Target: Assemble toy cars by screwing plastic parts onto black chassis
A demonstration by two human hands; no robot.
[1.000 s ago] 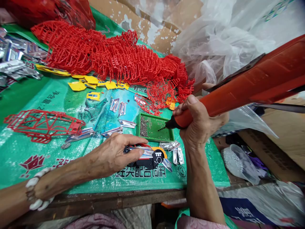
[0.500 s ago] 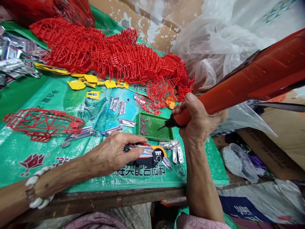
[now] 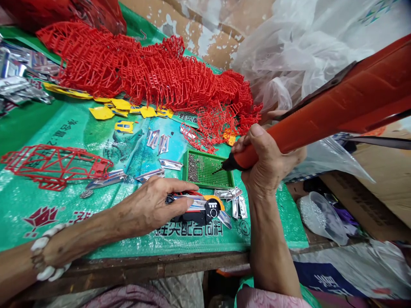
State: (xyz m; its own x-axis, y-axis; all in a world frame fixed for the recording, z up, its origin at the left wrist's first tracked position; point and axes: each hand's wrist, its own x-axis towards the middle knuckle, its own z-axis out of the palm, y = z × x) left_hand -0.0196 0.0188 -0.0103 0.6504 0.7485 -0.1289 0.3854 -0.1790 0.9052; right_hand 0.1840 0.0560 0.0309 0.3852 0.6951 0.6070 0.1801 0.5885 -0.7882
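Note:
My left hand [image 3: 163, 201] grips a small toy car body [image 3: 201, 216], black below with silver, red and yellow parts, resting on the green sheet. Its thumb and fingers lie across the body's top and far side. In my right hand [image 3: 263, 160] is a red electric screwdriver [image 3: 321, 115], its fingers wrapped round the front end. The thin bit points down over a green tray [image 3: 212, 185], whose left part holds many small screws [image 3: 193, 167]. Whether a screw sits on the bit is too small to tell. Silver stickered side panels [image 3: 239, 207] lie beside the car body.
A long heap of red plastic frames [image 3: 138, 72] spans the back, with yellow panels [image 3: 121, 104] before it. One red frame [image 3: 58, 164] lies at left. Silver panels [image 3: 19, 77] pile up far left. A clear plastic tub [image 3: 321, 218] stands at right, below plastic bags [image 3: 282, 55].
Almost nothing differs. The view has shifted very slightly, and both hands keep their holds, with the screwdriver bit still over the green tray.

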